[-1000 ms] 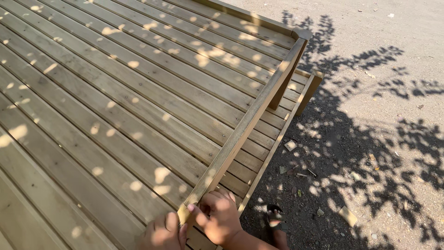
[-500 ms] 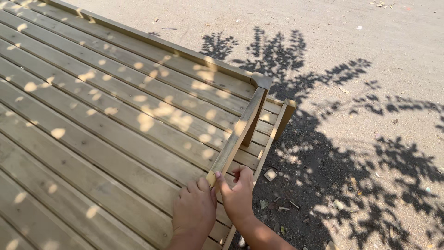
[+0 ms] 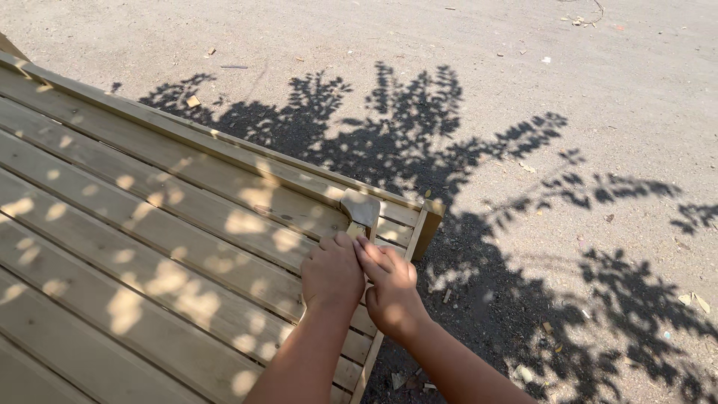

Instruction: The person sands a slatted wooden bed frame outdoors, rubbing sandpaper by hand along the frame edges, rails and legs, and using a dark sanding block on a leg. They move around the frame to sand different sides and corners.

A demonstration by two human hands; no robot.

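My left hand [image 3: 331,271] and my right hand [image 3: 393,288] are pressed together, both closed around a narrow wooden strip [image 3: 361,209]. Only a short, shaded end of the strip shows above my fingers; the rest is hidden by my hands. My hands hover over the right edge of a slatted wooden platform [image 3: 149,224] made of long pale boards. A short wooden end piece [image 3: 424,227] stands at the platform's corner, just right of my hands.
Dusty, sandy ground [image 3: 568,112] spreads beyond the platform to the back and right, covered by leafy tree shadows. Small wood chips and scraps [image 3: 193,101] lie scattered on it. Dappled sunlight spots the boards.
The long strip that stretched away along the platform's edge now shows only as a short end above my hands. My hands sit higher in view, and the view has swung toward the ground.
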